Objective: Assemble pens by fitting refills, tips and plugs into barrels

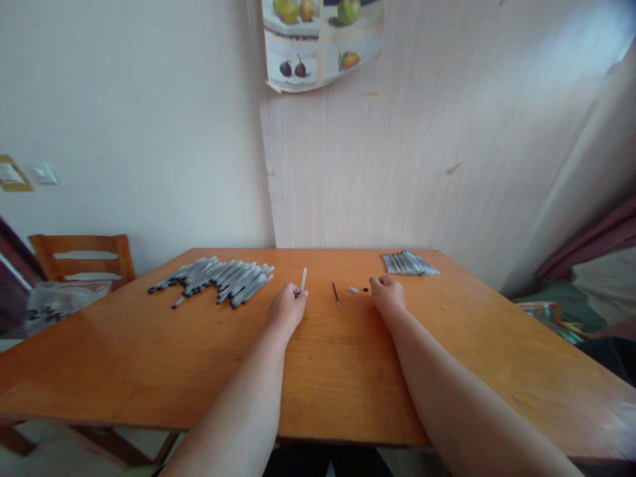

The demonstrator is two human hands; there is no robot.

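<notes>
My left hand (288,308) is closed around a whitish translucent pen barrel (304,279), which points upward out of the fingers. My right hand (387,295) rests low over the table with its fingers pinched together; whatever they may hold is hidden. Just left of those fingertips lie a small black piece (366,289) and a small whitish pen part (352,289). Between the two hands, a thin dark pen refill (336,295) lies on the wooden table (328,371).
A wide heap of pens (223,278) with dark ends covers the table's back left. At the back right is a neater row of pens (410,263). A wooden chair (82,248) and a clear plastic bag (64,301) stand beyond the left edge.
</notes>
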